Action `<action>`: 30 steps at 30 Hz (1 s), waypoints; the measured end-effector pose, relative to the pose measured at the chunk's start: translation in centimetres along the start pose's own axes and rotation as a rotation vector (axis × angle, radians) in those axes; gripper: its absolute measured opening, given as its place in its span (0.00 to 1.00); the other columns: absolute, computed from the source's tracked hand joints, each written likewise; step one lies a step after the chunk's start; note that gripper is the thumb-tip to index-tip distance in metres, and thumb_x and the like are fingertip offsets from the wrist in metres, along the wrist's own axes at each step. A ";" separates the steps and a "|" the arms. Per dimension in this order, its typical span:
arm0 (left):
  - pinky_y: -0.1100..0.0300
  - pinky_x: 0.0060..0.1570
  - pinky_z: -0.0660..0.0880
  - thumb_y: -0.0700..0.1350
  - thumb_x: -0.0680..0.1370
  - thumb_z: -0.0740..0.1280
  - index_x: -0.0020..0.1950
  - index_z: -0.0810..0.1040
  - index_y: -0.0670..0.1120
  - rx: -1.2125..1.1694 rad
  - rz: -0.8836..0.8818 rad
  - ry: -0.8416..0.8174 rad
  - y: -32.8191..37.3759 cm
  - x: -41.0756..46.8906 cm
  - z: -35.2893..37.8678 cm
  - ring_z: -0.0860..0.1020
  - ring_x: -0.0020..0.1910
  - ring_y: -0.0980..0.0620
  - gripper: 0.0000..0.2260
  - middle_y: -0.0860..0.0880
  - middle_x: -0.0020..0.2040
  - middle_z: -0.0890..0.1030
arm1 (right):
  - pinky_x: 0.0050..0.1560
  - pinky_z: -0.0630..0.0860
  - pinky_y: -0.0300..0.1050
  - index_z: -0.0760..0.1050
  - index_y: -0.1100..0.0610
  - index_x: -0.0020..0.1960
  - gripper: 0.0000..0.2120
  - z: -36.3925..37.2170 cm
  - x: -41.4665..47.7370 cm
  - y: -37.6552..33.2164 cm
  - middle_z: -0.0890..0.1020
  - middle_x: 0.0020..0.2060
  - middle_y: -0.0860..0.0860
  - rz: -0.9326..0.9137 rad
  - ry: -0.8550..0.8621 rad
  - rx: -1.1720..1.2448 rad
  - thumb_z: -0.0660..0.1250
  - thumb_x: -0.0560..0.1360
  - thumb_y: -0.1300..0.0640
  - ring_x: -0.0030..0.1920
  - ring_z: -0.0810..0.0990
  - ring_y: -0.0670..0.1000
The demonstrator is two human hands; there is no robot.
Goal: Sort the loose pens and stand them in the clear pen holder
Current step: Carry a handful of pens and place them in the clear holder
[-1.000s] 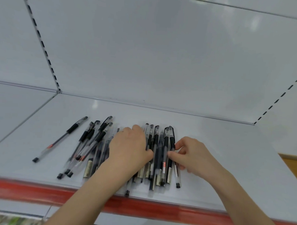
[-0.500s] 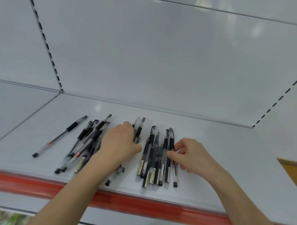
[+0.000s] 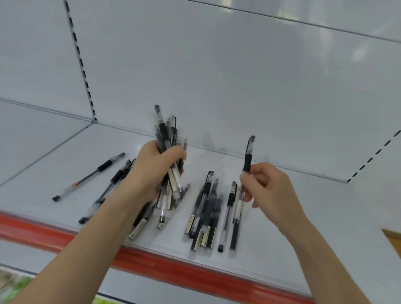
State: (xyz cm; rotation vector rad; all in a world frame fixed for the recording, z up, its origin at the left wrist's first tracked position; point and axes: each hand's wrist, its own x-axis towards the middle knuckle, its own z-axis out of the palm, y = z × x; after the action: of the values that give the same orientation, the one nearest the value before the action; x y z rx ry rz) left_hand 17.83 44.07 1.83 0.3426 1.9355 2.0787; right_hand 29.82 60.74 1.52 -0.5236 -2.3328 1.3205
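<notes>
Sorting looks to me barely begun: no pen stands in anything, and the clear pen holder is nowhere in my view. The left hand (image 3: 157, 170) is curled tight round a bundle of black-and-clear plastic gel pens (image 3: 164, 132), held upright off the shelf at mid-frame. The right hand (image 3: 266, 189) pinches a single black-capped pen (image 3: 248, 159) between thumb and fingertips, right of centre.

Left to gather, I judge: a row of loose pens (image 3: 207, 209) lying between the hands, a cluster of pens (image 3: 118, 177) beside the left forearm, and a lone pen with a red band (image 3: 90, 177) at centre left.

All lie on a white metal shelf (image 3: 295, 213) with a red front strip (image 3: 189, 274). Behind it I see a plain white back panel (image 3: 221, 72) and a slotted upright (image 3: 80, 61) at upper left.
</notes>
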 end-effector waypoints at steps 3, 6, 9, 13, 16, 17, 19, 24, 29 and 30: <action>0.56 0.35 0.80 0.36 0.74 0.63 0.37 0.73 0.40 -0.386 -0.102 -0.090 1.0 -0.8 0.3 0.75 0.28 0.53 0.06 0.47 0.30 0.74 | 0.25 0.72 0.36 0.74 0.57 0.42 0.04 -0.4 -0.2 -2.1 0.81 0.27 0.49 -0.030 -0.016 0.249 0.63 0.75 0.63 0.26 0.78 0.45; 0.60 0.29 0.77 0.37 0.75 0.62 0.40 0.75 0.40 -0.498 -0.115 -0.150 1.6 -2.2 0.3 0.78 0.28 0.53 0.06 0.47 0.29 0.77 | 0.28 0.74 0.36 0.74 0.57 0.44 0.04 -0.1 -0.6 -4.4 0.83 0.31 0.51 -0.080 -0.118 0.407 0.62 0.75 0.65 0.29 0.80 0.48; 0.64 0.25 0.73 0.37 0.75 0.63 0.40 0.75 0.40 -0.480 -0.082 -0.174 2.0 -3.6 -0.5 0.76 0.25 0.53 0.04 0.46 0.30 0.77 | 0.30 0.74 0.36 0.72 0.56 0.48 0.05 1.3 -0.9 -6.3 0.84 0.33 0.53 -0.128 -0.212 0.484 0.64 0.71 0.61 0.31 0.81 0.50; 0.62 0.28 0.76 0.38 0.74 0.66 0.44 0.77 0.39 -0.289 0.011 -0.100 1.8 -5.7 -4.1 0.80 0.29 0.52 0.02 0.46 0.33 0.81 | 0.29 0.74 0.36 0.72 0.55 0.45 0.07 5.6 -1.2 -8.1 0.84 0.33 0.53 -0.147 -0.328 0.527 0.64 0.67 0.58 0.30 0.81 0.50; 0.55 0.37 0.81 0.39 0.73 0.67 0.46 0.78 0.42 -0.221 0.020 -0.084 1.6 -7.7 -8.1 0.82 0.36 0.48 0.03 0.45 0.38 0.84 | 0.28 0.73 0.37 0.75 0.52 0.42 0.05 9.8 -1.5 -9.2 0.83 0.33 0.54 -0.135 -0.377 0.563 0.66 0.66 0.56 0.30 0.80 0.51; 0.56 0.35 0.81 0.39 0.73 0.67 0.45 0.78 0.44 -0.244 0.004 -0.077 1.7 -8.5 -9.6 0.83 0.35 0.48 0.03 0.45 0.38 0.84 | 0.29 0.74 0.37 0.76 0.51 0.42 0.05 11.4 -1.7 -9.6 0.83 0.33 0.53 -0.142 -0.399 0.561 0.68 0.66 0.56 0.30 0.80 0.50; 0.59 0.30 0.79 0.38 0.71 0.68 0.43 0.79 0.45 -0.263 -0.004 -0.045 1.9 -10.0 -13.1 0.82 0.31 0.48 0.04 0.45 0.36 0.84 | 0.30 0.74 0.36 0.77 0.50 0.44 0.05 14.7 -2.4 -10.7 0.82 0.33 0.51 -0.168 -0.479 0.551 0.70 0.68 0.56 0.32 0.80 0.48; 0.62 0.26 0.74 0.38 0.66 0.70 0.45 0.75 0.41 -0.182 0.025 0.126 1.7 -13.8 -23.9 0.77 0.26 0.52 0.10 0.47 0.29 0.78 | 0.31 0.75 0.36 0.76 0.55 0.46 0.05 25.0 -5.7 -15.5 0.84 0.35 0.51 -0.148 -0.655 0.597 0.70 0.71 0.57 0.34 0.82 0.48; 0.63 0.26 0.76 0.36 0.71 0.68 0.48 0.74 0.38 -0.221 0.004 0.310 1.6 -18.1 -36.2 0.80 0.27 0.51 0.08 0.45 0.31 0.79 | 0.29 0.75 0.37 0.74 0.58 0.50 0.05 36.1 -9.6 -21.7 0.84 0.34 0.52 -0.099 -0.714 0.682 0.65 0.75 0.58 0.31 0.83 0.52; 0.62 0.27 0.77 0.36 0.72 0.68 0.49 0.74 0.37 -0.237 0.004 0.361 1.6 -18.9 -38.5 0.81 0.29 0.50 0.08 0.44 0.32 0.80 | 0.29 0.76 0.37 0.74 0.57 0.50 0.04 38.1 -10.4 -22.8 0.84 0.34 0.52 -0.106 -0.732 0.690 0.64 0.76 0.59 0.31 0.83 0.53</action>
State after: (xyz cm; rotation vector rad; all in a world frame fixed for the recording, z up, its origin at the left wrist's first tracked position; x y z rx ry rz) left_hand 21.58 1.38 0.85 -0.0866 1.8335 2.4771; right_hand 16.13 17.19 1.72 0.3567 -2.1001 2.3867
